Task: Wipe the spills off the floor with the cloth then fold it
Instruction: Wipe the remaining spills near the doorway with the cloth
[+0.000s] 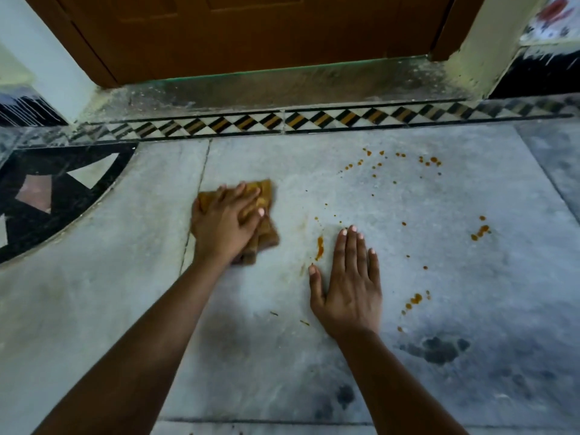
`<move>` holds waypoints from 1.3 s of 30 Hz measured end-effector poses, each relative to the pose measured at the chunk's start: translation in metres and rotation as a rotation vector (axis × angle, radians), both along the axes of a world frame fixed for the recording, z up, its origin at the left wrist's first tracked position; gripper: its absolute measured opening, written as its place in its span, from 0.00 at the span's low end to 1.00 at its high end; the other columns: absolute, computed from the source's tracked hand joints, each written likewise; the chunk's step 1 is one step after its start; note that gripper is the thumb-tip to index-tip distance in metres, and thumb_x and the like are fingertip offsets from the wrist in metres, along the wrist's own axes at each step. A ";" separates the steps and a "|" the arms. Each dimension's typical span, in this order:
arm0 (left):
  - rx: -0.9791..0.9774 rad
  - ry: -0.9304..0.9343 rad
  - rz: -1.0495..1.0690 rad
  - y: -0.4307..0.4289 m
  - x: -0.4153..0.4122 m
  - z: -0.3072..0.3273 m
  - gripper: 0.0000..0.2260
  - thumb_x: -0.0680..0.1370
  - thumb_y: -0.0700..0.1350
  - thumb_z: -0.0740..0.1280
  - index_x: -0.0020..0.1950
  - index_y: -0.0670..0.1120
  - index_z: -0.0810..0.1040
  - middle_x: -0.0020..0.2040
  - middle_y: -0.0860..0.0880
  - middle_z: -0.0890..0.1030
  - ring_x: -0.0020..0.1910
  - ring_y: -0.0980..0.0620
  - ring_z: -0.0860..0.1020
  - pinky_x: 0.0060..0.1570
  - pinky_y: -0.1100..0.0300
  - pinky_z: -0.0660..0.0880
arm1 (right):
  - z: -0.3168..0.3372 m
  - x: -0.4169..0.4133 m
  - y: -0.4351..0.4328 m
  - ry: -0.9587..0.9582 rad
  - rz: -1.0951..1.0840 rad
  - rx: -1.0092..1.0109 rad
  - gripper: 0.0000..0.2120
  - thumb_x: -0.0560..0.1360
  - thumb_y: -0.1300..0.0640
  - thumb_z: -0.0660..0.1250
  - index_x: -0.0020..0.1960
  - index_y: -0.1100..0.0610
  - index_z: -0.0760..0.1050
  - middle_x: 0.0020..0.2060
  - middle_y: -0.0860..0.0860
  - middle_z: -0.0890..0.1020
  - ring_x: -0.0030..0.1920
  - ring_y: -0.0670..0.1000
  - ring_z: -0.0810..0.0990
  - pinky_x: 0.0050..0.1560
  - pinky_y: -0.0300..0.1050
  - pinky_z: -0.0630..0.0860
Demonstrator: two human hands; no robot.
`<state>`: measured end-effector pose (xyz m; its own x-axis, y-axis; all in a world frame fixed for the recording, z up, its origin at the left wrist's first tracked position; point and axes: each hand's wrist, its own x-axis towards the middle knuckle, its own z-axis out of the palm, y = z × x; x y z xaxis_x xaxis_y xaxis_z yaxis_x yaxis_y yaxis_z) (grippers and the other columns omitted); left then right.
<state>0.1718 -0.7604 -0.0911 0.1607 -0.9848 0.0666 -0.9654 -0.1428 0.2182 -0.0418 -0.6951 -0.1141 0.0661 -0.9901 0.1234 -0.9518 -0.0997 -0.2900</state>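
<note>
A folded brown cloth [265, 196] lies on the grey marble floor [470, 277], left of centre. My left hand [224, 224] presses flat on top of it with straight fingers, covering most of it. My right hand [348, 284] rests flat on the bare floor, fingers together, palm down. An orange streak [319, 248] sits just left of its fingertips. Orange drops [430, 161] are scattered across the far right, with more blobs at the right [480, 232] and near right [416, 299].
A brown wooden door [251, 32] and stone threshold [282, 86] close off the far side, behind a patterned tile border [314, 119]. A black inlay pattern [47, 196] curves at the left. Dark stains [439, 350] mark the floor near right.
</note>
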 end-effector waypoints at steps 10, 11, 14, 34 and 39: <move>-0.026 -0.048 -0.384 0.003 -0.059 0.002 0.22 0.75 0.63 0.51 0.68 0.65 0.67 0.74 0.60 0.62 0.76 0.52 0.55 0.71 0.45 0.40 | 0.000 -0.001 0.001 0.000 0.003 -0.001 0.35 0.74 0.43 0.49 0.73 0.65 0.59 0.73 0.61 0.62 0.73 0.58 0.60 0.72 0.51 0.49; -0.031 -0.042 -0.370 0.011 -0.044 0.002 0.22 0.75 0.63 0.51 0.68 0.65 0.67 0.73 0.60 0.62 0.75 0.52 0.55 0.71 0.45 0.39 | -0.001 -0.001 0.002 -0.002 0.003 -0.002 0.35 0.74 0.43 0.50 0.73 0.65 0.59 0.73 0.61 0.62 0.73 0.58 0.61 0.72 0.51 0.49; -0.009 0.025 -0.152 -0.010 -0.010 -0.001 0.18 0.78 0.58 0.58 0.69 0.62 0.68 0.74 0.58 0.63 0.75 0.50 0.55 0.72 0.42 0.41 | -0.001 0.000 0.002 -0.008 0.005 -0.016 0.36 0.74 0.43 0.49 0.74 0.65 0.58 0.73 0.61 0.61 0.74 0.58 0.59 0.72 0.50 0.47; 0.312 0.044 -0.071 -0.004 -0.111 0.016 0.25 0.79 0.63 0.51 0.75 0.63 0.52 0.78 0.54 0.46 0.76 0.44 0.46 0.71 0.38 0.47 | 0.009 -0.146 0.034 0.057 -0.178 0.081 0.36 0.74 0.40 0.40 0.77 0.59 0.47 0.77 0.54 0.50 0.76 0.52 0.46 0.74 0.48 0.41; 0.143 -0.137 -0.207 0.059 -0.088 0.008 0.31 0.72 0.72 0.48 0.74 0.65 0.53 0.78 0.58 0.50 0.76 0.51 0.49 0.69 0.41 0.51 | 0.006 -0.149 0.029 0.001 -0.179 0.092 0.37 0.75 0.39 0.42 0.77 0.59 0.47 0.77 0.54 0.51 0.76 0.51 0.47 0.74 0.47 0.41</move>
<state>0.0841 -0.7012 -0.0831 -0.0453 -0.9967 -0.0679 -0.9963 0.0402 0.0757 -0.1912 -0.6665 -0.1081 -0.1120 -0.9932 0.0315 -0.9522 0.0981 -0.2894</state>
